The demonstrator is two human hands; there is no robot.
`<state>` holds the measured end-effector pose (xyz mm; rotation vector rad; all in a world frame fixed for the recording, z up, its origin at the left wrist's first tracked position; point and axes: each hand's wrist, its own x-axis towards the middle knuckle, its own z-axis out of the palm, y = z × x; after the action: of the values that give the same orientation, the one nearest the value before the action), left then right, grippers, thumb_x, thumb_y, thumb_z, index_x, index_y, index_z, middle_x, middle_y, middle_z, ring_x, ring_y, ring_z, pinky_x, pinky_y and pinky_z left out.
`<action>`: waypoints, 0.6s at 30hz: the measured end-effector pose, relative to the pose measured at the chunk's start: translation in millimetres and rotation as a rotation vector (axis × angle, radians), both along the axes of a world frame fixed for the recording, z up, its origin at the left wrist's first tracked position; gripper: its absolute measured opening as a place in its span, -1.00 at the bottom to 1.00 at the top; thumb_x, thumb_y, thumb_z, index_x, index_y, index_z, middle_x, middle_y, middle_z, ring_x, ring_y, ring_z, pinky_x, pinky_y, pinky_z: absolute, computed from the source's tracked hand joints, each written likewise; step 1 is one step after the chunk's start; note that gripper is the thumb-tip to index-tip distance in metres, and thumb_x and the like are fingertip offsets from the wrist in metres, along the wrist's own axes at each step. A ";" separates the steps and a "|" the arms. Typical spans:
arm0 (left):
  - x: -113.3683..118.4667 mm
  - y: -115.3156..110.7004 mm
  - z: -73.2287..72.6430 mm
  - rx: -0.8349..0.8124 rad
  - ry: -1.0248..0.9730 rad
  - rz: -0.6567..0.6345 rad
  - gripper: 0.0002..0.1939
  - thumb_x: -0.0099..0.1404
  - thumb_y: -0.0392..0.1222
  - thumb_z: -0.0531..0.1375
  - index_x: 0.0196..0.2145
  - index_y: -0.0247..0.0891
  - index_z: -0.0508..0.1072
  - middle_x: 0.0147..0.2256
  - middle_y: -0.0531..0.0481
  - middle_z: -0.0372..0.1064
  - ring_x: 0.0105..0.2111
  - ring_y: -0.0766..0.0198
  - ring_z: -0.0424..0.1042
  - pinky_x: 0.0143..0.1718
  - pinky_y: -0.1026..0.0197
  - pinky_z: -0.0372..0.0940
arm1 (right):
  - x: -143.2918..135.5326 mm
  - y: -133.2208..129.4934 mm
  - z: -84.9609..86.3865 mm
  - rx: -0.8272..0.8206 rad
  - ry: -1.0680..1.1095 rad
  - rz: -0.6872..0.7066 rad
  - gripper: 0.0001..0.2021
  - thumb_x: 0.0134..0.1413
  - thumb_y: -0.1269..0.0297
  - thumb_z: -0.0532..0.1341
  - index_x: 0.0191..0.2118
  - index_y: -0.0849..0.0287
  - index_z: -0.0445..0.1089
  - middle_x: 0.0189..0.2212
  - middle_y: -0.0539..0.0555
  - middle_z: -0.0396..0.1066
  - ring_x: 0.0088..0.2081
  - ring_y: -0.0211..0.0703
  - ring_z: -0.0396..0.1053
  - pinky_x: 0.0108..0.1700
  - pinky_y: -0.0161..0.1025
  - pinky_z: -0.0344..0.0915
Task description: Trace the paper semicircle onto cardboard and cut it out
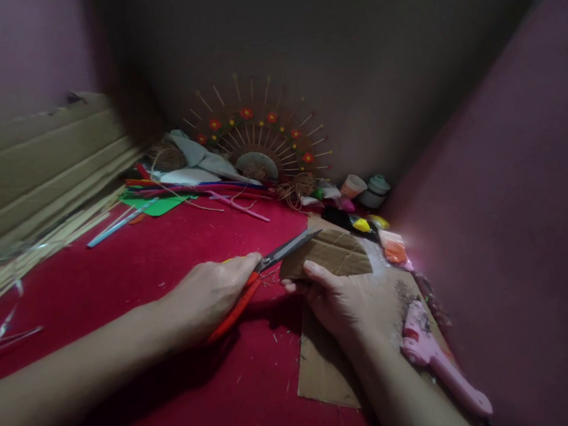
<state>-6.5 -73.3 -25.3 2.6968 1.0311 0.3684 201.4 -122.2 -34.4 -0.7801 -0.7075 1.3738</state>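
Note:
My left hand [208,290] is closed around the orange handles of a pair of scissors [287,247]. The blades point right and lie along the upper left edge of a brown cardboard piece [338,253]; whether they are cutting into it I cannot tell. My right hand [343,301] pinches that piece at its lower edge, thumb on top and fingers mostly hidden beneath. The piece has a curved edge and is held above a larger flat cardboard sheet [323,363] on the red surface [181,397].
A pink glue gun [444,365] lies right of my right forearm. At the back a stick fan with red flowers [246,113] leans on the wall, near twine [301,186], pipe cleaners [191,187] and a green sheet [157,206]. Thin sticks [56,245] lie along the left.

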 end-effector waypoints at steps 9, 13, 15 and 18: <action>-1.4 -0.6 0.7 -0.053 -0.065 0.049 -0.70 0.28 -0.11 0.01 -0.08 -0.25 0.35 -0.55 -0.01 0.36 -0.63 0.12 0.34 -0.59 0.17 0.07 | 0.9 1.5 -2.3 -0.025 0.036 0.012 -0.89 -0.14 0.33 0.43 -0.41 0.24 0.58 -0.49 0.09 0.60 -0.46 -0.14 0.55 -0.40 -0.28 0.55; 4.6 -0.6 -1.0 -0.339 -0.441 0.192 -0.71 0.31 0.00 0.08 -0.08 -0.16 0.31 -0.50 0.02 0.37 -0.56 0.20 0.39 -0.58 0.23 0.21 | 1.5 2.0 -1.5 -0.048 0.065 -0.002 -0.81 -0.22 0.31 0.48 -0.39 0.23 0.58 -0.50 0.07 0.60 -0.50 -0.15 0.55 -0.43 -0.31 0.54; 9.5 -2.7 1.0 -0.500 -0.553 0.232 -0.70 0.35 0.05 0.08 -0.05 -0.12 0.28 -0.42 0.02 0.40 -0.50 0.21 0.44 -0.56 0.25 0.28 | 1.3 1.5 -1.7 -0.039 0.063 0.002 -0.81 -0.20 0.30 0.47 -0.38 0.22 0.57 -0.49 0.07 0.61 -0.49 -0.13 0.56 -0.43 -0.31 0.54; 16.7 -8.4 7.0 -0.738 -0.650 0.217 -0.57 0.30 0.13 0.16 0.02 -0.11 0.24 -0.50 0.13 0.33 -0.56 0.24 0.41 -0.59 0.25 0.30 | -1.0 -0.2 -1.8 -0.013 0.052 0.031 -0.83 -0.15 0.28 0.45 -0.37 0.22 0.57 -0.46 0.08 0.62 -0.49 -0.14 0.55 -0.42 -0.29 0.53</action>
<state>10.2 -81.6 -18.3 1.6518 0.9877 0.6804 200.5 -122.4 -36.3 -0.7431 -0.6733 1.4232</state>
